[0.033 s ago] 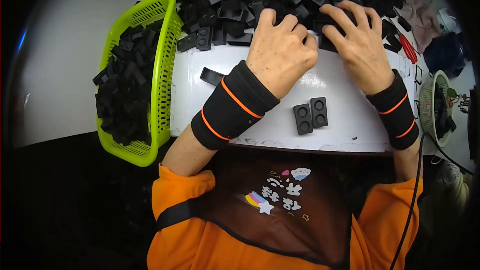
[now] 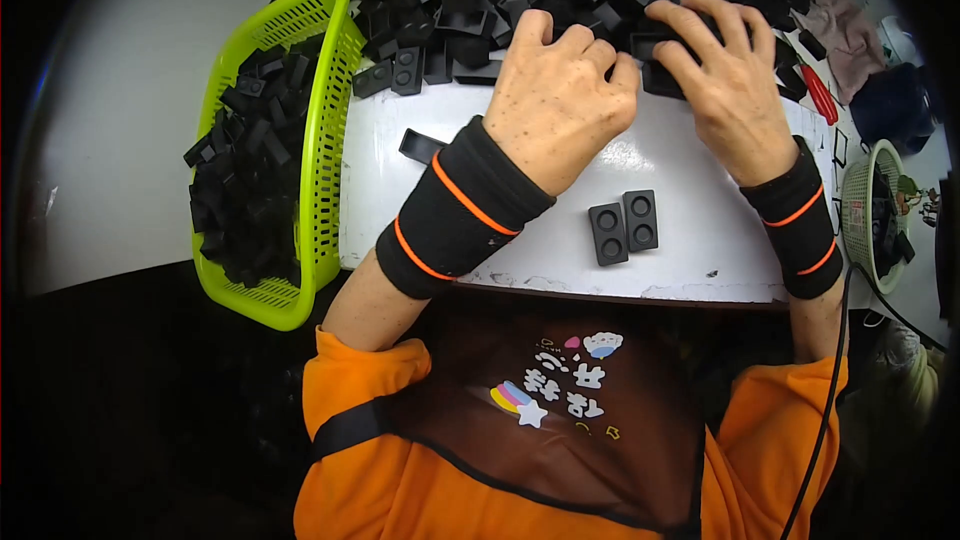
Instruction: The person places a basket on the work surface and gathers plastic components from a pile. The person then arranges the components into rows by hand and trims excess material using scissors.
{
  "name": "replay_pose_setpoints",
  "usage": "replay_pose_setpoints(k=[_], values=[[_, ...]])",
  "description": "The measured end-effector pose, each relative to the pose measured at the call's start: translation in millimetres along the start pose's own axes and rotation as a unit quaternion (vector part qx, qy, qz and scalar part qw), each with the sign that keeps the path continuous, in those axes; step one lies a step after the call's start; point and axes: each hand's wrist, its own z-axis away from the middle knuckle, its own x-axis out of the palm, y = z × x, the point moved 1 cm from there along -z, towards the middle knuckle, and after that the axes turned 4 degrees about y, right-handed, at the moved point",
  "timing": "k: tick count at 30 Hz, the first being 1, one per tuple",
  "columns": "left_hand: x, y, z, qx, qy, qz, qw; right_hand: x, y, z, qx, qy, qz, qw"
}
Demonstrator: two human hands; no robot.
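My left hand is at the near edge of a heap of black plastic pieces. Its fingers curl inward, and the tips and anything in them are hidden. To its right, my right hand reaches over the heap with fingers bent and spread apart. Black rectangular pieces lie under and beside its fingertips; I see none clearly gripped. Nearer me on the white tabletop, a black block with two round recesses stands beside a matching block.
At left stands a green plastic basket full of black pieces. A hollow black piece lies by my left wristband. On the right are a red-handled tool, a pale basket holding dark pieces, and a black cable.
My right hand has shifted slightly right, its fingers a little more lifted. My left hand has barely moved. The two recessed blocks stay in place.
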Motion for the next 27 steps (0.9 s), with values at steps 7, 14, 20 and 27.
replay_pose_setpoints(k=[7, 14, 20, 27], values=[[-43.0, 4.8, 80.5, -0.301, 0.14, 0.53, 0.78, -67.3, -15.5, 45.8, 0.197, 0.082, -0.218, 0.952], [-33.4, 39.2, 99.1, -0.311, 0.104, 0.357, 0.875, -85.8, -84.4, 74.7, 0.42, -0.078, -0.332, 0.841], [-34.3, 41.0, 104.0, -0.331, 0.078, 0.422, 0.84, -76.9, -83.7, 62.8, 0.337, -0.104, -0.271, 0.895], [-36.6, 32.3, 106.8, -0.306, 0.068, 0.425, 0.849, -91.8, -60.9, 77.2, 0.301, -0.031, -0.265, 0.915]])
